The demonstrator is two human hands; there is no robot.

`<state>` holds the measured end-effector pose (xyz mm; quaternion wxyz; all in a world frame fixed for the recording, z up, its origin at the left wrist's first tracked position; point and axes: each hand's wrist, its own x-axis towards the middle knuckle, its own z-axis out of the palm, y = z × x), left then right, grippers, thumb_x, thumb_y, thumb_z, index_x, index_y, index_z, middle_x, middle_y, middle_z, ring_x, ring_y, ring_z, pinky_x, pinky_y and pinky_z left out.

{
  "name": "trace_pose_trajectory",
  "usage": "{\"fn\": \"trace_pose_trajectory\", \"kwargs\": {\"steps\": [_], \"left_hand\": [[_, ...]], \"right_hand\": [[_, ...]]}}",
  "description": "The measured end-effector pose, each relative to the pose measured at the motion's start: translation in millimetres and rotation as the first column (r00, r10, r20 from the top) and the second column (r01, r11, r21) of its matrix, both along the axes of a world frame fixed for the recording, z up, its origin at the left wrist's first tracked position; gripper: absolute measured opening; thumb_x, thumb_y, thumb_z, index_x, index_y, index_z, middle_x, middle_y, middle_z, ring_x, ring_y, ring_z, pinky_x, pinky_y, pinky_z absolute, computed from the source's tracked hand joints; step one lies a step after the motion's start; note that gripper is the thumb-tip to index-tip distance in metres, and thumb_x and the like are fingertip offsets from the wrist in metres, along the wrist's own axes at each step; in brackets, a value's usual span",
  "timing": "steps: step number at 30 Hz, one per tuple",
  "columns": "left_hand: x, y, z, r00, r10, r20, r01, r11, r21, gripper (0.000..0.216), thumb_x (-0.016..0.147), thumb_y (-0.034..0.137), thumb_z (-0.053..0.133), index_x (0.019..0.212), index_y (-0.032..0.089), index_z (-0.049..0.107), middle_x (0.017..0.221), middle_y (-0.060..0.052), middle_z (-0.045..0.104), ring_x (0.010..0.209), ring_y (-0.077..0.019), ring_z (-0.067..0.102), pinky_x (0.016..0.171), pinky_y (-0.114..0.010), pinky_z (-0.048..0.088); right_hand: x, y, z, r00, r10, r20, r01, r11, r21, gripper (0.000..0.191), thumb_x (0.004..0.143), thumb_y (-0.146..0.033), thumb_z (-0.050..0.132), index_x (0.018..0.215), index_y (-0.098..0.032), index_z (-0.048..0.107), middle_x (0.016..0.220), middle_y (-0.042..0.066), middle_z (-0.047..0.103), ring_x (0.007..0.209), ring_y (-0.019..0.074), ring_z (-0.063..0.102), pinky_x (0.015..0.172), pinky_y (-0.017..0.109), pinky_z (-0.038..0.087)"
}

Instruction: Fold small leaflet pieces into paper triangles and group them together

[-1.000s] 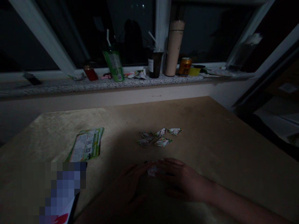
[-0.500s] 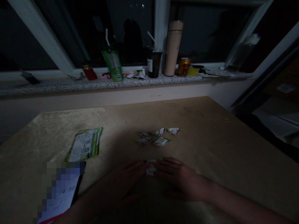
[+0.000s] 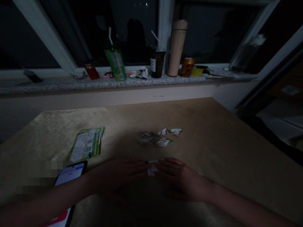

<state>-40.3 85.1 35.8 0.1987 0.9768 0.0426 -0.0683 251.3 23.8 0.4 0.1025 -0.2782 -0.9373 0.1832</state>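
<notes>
Printed paper (image 3: 152,170), probably light, creasable and best held by its edges, lies partly beneath the flattened, ungrasping left hand (image 3: 125,172) and right hand (image 3: 181,175).

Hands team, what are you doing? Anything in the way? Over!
Left hand and right hand: on patterned paper, partly covering it. Five folded papers beyond. Phone partly hidden by left forearm.

No words legible, small print on green slips (image 3: 86,143), dark cup's label (image 3: 153,65), gold can (image 3: 187,66), folded paper (image 3: 152,170)
</notes>
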Motion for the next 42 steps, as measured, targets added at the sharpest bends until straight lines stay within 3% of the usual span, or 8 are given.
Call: {"fn": "trace_pose_trajectory", "kwargs": {"steps": [7,12,17,24,28,35,39,42], "left_hand": [[6,7,5.9,0.997,-0.079,0.002,0.079,0.997,-0.02,0.091,0.084,0.05,0.064,0.15,0.014,0.013,0.153,-0.016,0.015,0.139,-0.0283,0.018,0.113,-0.04,0.018],[4,3,8.8,0.996,-0.004,0.089,0.012,0.996,-0.083,0.082,0.082,0.049,0.067,0.148,0.027,0.025,0.155,-0.01,0.013,0.138,-0.0292,0.023,0.111,-0.042,0.023],[5,-2,9.9,0.996,0.075,0.04,-0.068,0.986,-0.149,0.082,0.087,0.047,0.061,0.15,0.023,0.015,0.152,-0.01,0.024,0.137,-0.028,0.027,0.112,-0.042,0.021],[8,-13,11.2,0.997,0.08,-0.009,-0.08,0.996,-0.025,0.077,0.091,0.045,0.055,0.15,0.018,0.015,0.153,-0.012,0.021,0.139,-0.0265,0.019,0.113,-0.042,0.017],[9,-19,4.2,0.993,0.099,0.059,-0.102,0.994,0.042,0.074,0.089,0.04,0.059,0.149,0.016,0.022,0.151,-0.015,0.025,0.138,-0.0277,0.022,0.113,-0.041,0.021],[19,-56,-11.0,0.947,0.32,-0.039,-0.306,0.93,0.202,0.08,0.079,0.029,0.067,0.146,0.008,0.027,0.15,-0.019,0.025,0.138,-0.0328,0.02,0.11,-0.044,0.026],[15,-77,-25.8,0.87,0.487,0.074,-0.491,0.845,0.21,0.078,0.084,0.021,0.056,0.15,0.017,0.014,0.154,-0.01,0.019,0.138,-0.0275,0.023,0.111,-0.04,0.028],[14,-85,-34.7,0.858,0.502,0.106,-0.513,0.83,0.218,0.077,0.087,0.024,0.053,0.151,0.021,0.012,0.154,-0.007,0.02,0.138,-0.0278,0.024,0.109,-0.042,0.029]], "right_hand": [[-1,-1,0.5,1.0,-0.003,0.003,0.003,1.0,0.01,0.05,0.092,-0.042,0.049,0.137,-0.02,0.045,0.144,0.008,0.042,0.135,0.0229,0.033,0.112,0.043,0.022],[0,0,-0.9,1.0,0.003,-0.015,-0.003,1.0,0.019,0.052,0.092,-0.041,0.05,0.138,-0.021,0.043,0.145,0.008,0.042,0.135,0.0224,0.034,0.113,0.042,0.022],[0,0,-0.4,1.0,-0.001,-0.01,0.001,1.0,0.008,0.053,0.091,-0.042,0.051,0.139,-0.023,0.042,0.144,0.008,0.043,0.135,0.0234,0.034,0.112,0.043,0.023],[-1,-1,2.7,1.0,-0.006,0.01,0.006,1.0,0.009,0.051,0.092,-0.042,0.051,0.138,-0.021,0.044,0.144,0.008,0.043,0.135,0.0228,0.034,0.112,0.042,0.023],[-1,-1,0.2,1.0,-0.004,0.016,0.004,1.0,0.009,0.049,0.092,-0.043,0.049,0.137,-0.022,0.045,0.145,0.008,0.042,0.135,0.0232,0.034,0.112,0.043,0.024],[-2,-3,1.3,1.0,-0.001,0.021,0.001,1.0,0.017,0.052,0.094,-0.045,0.046,0.14,-0.02,0.042,0.145,0.011,0.041,0.136,0.0249,0.032,0.112,0.044,0.023],[-2,-4,2.9,1.0,-0.017,0.006,0.017,1.0,0.002,0.051,0.093,-0.045,0.048,0.137,-0.02,0.045,0.149,0.013,0.034,0.137,0.0246,0.03,0.112,0.043,0.024],[-1,-4,2.3,1.0,-0.025,-0.01,0.025,1.0,-0.006,0.052,0.092,-0.046,0.05,0.136,-0.021,0.047,0.15,0.014,0.03,0.137,0.0243,0.03,0.112,0.042,0.024]]}}
